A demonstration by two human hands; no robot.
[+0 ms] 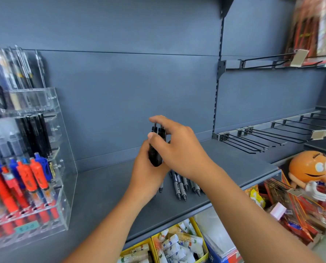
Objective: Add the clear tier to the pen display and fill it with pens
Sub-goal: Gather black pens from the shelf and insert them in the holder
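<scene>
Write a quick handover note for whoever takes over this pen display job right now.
Left hand grips a bundle of black pens upright above the shelf.
Right hand pinches the bundle's top ends.
Loose pens lie on the shelf under the hands.
The clear display stands at the shelf's left end, and its visible tiers hold pens.
Left to do: put the held and loose pens into the display. I cannot tell which tier has room.

Teal tag (26,226) on pen display (63,196) — roughly "20"
</scene>
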